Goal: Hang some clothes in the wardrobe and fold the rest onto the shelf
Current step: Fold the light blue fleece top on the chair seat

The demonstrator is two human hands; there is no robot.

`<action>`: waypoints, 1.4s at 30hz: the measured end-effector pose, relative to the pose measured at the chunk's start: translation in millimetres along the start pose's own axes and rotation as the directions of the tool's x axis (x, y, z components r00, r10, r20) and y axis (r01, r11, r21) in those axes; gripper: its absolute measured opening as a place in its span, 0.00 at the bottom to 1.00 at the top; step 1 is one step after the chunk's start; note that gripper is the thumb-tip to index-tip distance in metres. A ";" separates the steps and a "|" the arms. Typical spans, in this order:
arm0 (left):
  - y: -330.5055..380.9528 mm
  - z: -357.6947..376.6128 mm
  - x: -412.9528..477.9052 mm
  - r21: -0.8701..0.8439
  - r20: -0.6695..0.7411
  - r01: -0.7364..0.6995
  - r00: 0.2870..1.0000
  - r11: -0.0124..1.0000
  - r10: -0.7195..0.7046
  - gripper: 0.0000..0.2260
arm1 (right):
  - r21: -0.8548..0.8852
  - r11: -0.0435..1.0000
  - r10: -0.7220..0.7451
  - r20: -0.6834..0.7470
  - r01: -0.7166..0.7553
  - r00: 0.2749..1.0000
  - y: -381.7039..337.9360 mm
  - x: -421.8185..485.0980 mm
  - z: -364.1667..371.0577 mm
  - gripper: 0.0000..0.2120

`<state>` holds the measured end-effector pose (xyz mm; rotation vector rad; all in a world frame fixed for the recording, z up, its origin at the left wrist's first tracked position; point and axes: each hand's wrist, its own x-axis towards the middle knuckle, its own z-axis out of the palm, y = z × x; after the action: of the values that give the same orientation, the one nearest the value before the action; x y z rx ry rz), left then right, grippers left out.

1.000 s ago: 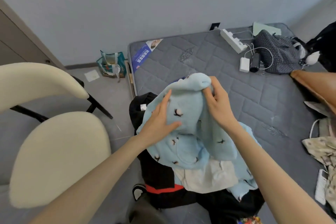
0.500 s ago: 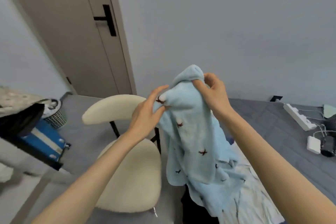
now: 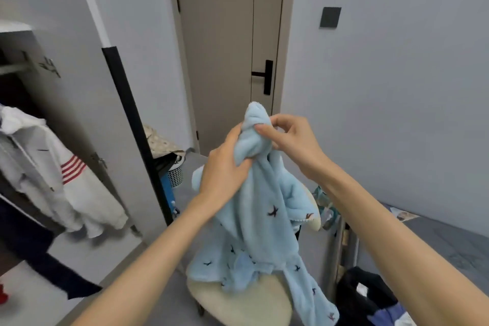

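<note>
A light blue fleece garment [image 3: 260, 230] with small dark bird marks hangs in front of me above a cream chair. My left hand [image 3: 225, 167] grips its bunched top from the left. From the right, my right hand [image 3: 288, 137] pinches the same top edge with thumb and fingers. The open wardrobe [image 3: 18, 42] is at the far left, with a white jacket with red stripes [image 3: 47, 167] hanging inside and dark clothes below it.
The cream chair [image 3: 246, 304] stands directly under the garment. The wardrobe door [image 3: 111, 103] with a black edge juts toward me. A closed beige room door [image 3: 227, 42] lies ahead. A dark clothes pile [image 3: 365, 296] and the grey mattress [image 3: 449, 243] are at lower right.
I lifted the blue garment off the pile on the mattress and turned left with it; the view went from the bed to the chair, room door and open wardrobe.
</note>
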<state>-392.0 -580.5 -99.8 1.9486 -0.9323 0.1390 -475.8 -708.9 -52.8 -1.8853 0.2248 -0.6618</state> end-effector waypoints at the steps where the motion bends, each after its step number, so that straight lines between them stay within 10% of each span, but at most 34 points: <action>1: -5.8 -12.8 2.6 0.003 -0.034 -0.008 0.999 1.000 0.008 0.24 | 0.011 1.000 -0.007 0.033 0.007 0.999 -2.4 1.6 4.5 0.09; 15: -41.5 -121.8 8.4 -0.182 -0.181 -0.118 0.980 0.976 0.085 0.10 | -0.114 0.960 0.280 0.430 -0.256 0.858 59.1 -2.1 107.3 0.16; 20: -71.1 -151.0 11.8 -0.113 -0.268 -0.056 0.963 0.992 0.024 0.09 | -0.285 0.932 0.308 0.306 -0.223 0.901 80.0 3.4 103.7 0.12; 25: -109.0 -171.8 18.9 0.484 -0.009 0.219 0.969 0.847 -0.245 0.25 | -0.402 0.914 0.112 0.355 0.044 0.928 49.3 29.2 97.2 0.07; 31: -101.8 -127.8 9.3 0.464 0.526 -0.092 0.829 0.881 -0.190 0.55 | -0.394 0.878 -0.048 0.492 0.272 0.869 2.2 42.2 110.4 0.10; 37: -97.7 -91.7 8.1 0.046 0.366 0.050 0.928 0.998 -0.063 0.16 | -0.349 0.914 -0.065 0.375 0.206 0.925 4.0 48.3 80.6 0.03; 42: -83.6 -76.4 10.0 -0.096 0.298 0.086 0.953 0.992 -0.053 0.07 | -0.563 0.826 -0.037 -0.042 0.007 0.998 69.9 17.4 63.4 0.12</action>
<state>-309.6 -503.2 -111.9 1.9293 -1.0385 -0.2463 -416.6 -694.7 -127.0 -2.4434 0.4751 -0.7099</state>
